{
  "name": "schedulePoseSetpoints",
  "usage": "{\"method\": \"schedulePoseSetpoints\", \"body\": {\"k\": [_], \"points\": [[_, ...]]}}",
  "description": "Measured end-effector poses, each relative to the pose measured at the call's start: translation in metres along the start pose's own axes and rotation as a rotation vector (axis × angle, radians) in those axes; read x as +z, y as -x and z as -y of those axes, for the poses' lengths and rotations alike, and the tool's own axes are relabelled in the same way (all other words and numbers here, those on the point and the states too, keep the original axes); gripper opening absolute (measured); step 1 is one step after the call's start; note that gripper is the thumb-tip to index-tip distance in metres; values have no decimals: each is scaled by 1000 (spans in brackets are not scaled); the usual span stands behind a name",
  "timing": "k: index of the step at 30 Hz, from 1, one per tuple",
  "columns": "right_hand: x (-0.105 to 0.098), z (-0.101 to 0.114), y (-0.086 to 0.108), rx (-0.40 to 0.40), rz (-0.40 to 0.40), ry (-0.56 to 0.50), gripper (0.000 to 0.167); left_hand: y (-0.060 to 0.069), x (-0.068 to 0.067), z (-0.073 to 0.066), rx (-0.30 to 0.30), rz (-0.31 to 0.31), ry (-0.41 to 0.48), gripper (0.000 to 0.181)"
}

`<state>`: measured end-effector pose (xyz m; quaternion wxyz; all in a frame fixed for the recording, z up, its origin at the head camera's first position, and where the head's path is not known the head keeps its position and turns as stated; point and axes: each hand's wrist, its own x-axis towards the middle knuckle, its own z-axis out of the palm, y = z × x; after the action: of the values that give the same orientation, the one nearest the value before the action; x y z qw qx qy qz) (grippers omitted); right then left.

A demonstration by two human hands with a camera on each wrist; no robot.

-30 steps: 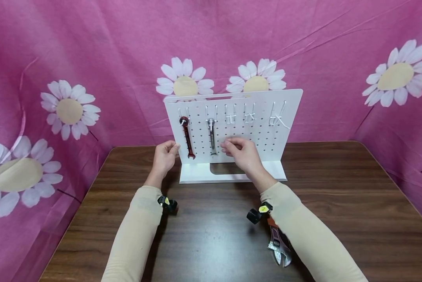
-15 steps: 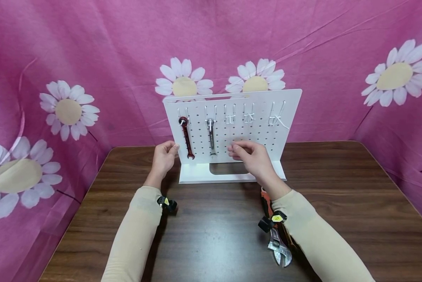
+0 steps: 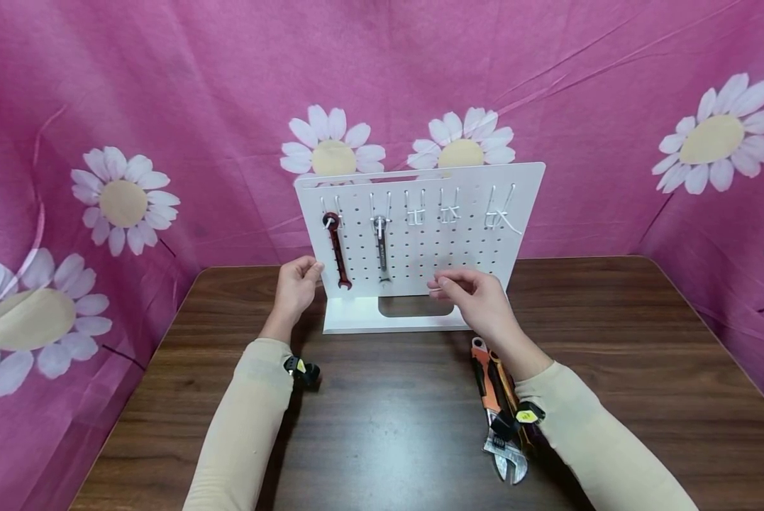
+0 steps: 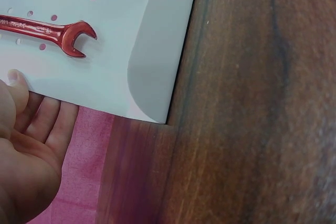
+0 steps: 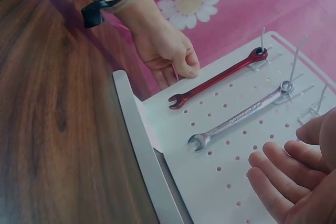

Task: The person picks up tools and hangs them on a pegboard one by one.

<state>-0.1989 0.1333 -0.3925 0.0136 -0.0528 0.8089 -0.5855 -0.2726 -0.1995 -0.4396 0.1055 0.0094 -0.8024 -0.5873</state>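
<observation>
The left hand grips the left edge of the white pegboard, thumb on the front and fingers behind, as the left wrist view shows. A red wrench hangs from the leftmost hook, and a silver wrench from the one beside it. In front of the board's lower right part is the right hand, holding nothing; the right wrist view shows its fingers loosely bent and apart from the wrenches. An adjustable wrench with an orange and black handle lies on the table under the right wrist.
Beside the adjustable wrench lies another tool with a yellowish handle, partly covered by the right wrist camera. Several white hooks without tools stick out of the board's upper right. A pink flowered cloth surrounds the wooden table.
The right hand has moved right and slightly down, away from the silver wrench, uncovering more of the tools on the table. The left hand has stayed at the board's edge.
</observation>
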Motion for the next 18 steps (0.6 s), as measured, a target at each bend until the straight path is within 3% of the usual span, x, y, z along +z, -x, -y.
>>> {"method": "schedulePoseSetpoints", "body": {"k": [5, 18], "points": [[-6, -1, 8, -30, 1, -40, 38, 0, -1, 0, 5, -13, -16, 24], [-20, -7, 24, -18, 5, 24, 36, 1, -1, -1, -4, 0, -33, 24]]}}
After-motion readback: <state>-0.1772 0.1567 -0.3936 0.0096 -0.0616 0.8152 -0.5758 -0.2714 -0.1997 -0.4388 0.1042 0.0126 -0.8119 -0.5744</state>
